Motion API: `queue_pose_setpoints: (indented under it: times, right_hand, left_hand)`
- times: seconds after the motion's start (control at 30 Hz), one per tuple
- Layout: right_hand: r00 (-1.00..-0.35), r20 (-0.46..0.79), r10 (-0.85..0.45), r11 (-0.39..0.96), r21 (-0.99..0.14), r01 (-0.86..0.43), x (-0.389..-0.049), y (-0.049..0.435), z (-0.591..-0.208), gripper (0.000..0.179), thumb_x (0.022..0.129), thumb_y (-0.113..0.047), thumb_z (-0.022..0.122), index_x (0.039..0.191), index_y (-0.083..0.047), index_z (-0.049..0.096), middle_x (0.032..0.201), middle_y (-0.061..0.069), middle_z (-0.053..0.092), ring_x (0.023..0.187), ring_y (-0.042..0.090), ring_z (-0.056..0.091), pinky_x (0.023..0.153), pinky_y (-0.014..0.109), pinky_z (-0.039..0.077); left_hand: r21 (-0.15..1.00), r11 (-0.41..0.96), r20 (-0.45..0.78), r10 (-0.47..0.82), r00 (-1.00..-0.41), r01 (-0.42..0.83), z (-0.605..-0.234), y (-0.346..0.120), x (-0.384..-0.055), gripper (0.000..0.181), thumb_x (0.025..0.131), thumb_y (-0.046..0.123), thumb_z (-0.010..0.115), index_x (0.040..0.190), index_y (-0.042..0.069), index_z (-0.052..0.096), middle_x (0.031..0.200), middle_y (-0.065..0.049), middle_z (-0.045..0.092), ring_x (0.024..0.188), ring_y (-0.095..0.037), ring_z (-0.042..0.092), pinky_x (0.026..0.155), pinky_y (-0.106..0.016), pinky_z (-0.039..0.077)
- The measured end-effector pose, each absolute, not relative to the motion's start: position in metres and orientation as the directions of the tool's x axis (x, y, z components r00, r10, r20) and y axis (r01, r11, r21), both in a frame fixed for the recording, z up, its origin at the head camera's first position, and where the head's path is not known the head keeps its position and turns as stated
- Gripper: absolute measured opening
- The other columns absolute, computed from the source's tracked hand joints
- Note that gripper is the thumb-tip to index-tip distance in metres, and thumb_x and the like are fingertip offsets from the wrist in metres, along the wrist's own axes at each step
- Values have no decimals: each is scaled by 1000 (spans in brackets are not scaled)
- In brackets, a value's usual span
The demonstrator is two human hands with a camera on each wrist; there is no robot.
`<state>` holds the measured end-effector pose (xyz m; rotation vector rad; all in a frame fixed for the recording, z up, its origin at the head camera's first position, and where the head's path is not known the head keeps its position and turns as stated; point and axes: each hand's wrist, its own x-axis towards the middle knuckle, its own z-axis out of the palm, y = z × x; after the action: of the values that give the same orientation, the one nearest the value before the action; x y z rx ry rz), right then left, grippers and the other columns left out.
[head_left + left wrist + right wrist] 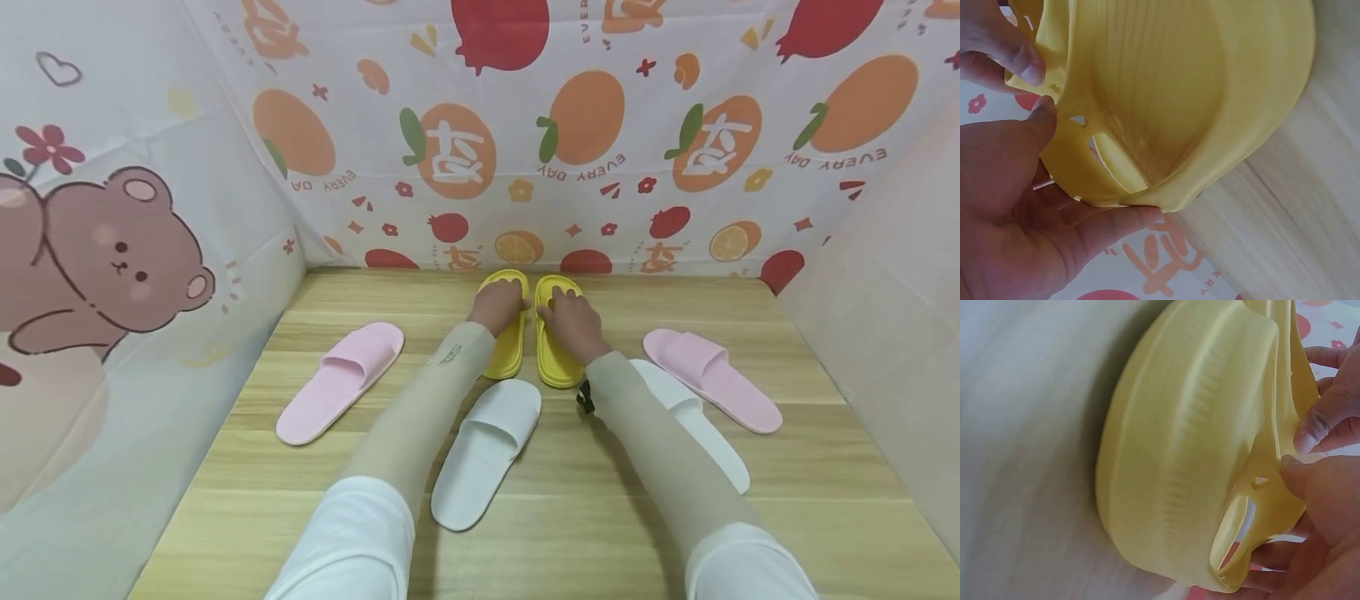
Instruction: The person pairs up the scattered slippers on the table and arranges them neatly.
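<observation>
Two yellow slippers stand side by side at the back of the wooden floor, toes toward the patterned back sheet. My left hand (498, 306) grips the strap of the left yellow slipper (507, 354), thumb on the inner side and fingers over the outer side. Around the strap of the right yellow slipper (557, 362), my right hand (574, 323) holds in the same way. In the left wrist view, the left thumb (1041, 122) lies against the yellow strap, which has cut-out holes. Both thumbs come close together between the slippers in the right wrist view.
A white slipper (476, 471) lies in front of the yellow pair, and another white slipper (723, 450) is partly hidden by my right forearm. Pink slippers lie at far left (318, 404) and far right (738, 398). Printed sheets (517, 200) wall the wooden surface (562, 533).
</observation>
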<state>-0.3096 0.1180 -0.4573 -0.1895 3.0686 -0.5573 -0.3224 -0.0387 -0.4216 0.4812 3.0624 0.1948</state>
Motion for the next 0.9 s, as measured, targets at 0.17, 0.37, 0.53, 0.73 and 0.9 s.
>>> queue_pose_setpoints:
  times: [0.17,0.37,0.53,0.73,0.9]
  right_hand:
    - [-994,-20,-108,928,-360,-94,-317,115,-454,52,105,-45,50,138,-5,52,124,20,60,117,40,58,91,57,51]
    - [-995,-24,-96,930,-359,-81,-323,111,-454,50,104,-44,53,134,-5,55,121,21,61,114,41,59,91,56,51]
    - [-996,-20,-83,929,-364,-70,-328,110,-454,53,103,-45,52,138,-5,53,125,22,61,117,43,58,95,57,50]
    - [-996,-37,-83,933,-355,-64,-331,109,-455,52,105,-44,49,140,-5,51,127,23,59,118,42,58,94,57,51]
    - [-996,-25,-84,936,-346,-71,-335,110,-454,51,106,-44,45,138,-4,52,125,24,60,116,42,59,92,57,51]
  left_hand:
    - [125,944,3,308,-951,306,-422,-35,-325,40,101,34,60,118,-2,65,103,-15,74,96,-30,71,86,-41,57]
    - [111,948,12,299,-954,298,-424,-32,-328,37,105,31,54,117,-2,66,105,-16,74,100,-31,70,88,-41,57]
    - [125,956,6,266,-964,264,-426,-29,-332,40,106,34,50,117,0,66,107,-15,73,100,-31,71,86,-41,58]
    - [124,965,-31,235,-972,229,-426,-25,-338,41,106,37,49,121,2,66,110,-13,73,101,-29,70,85,-40,58]
    - [117,967,-27,232,-972,227,-425,-22,-340,43,106,38,47,120,2,66,107,-13,73,98,-29,71,83,-41,58]
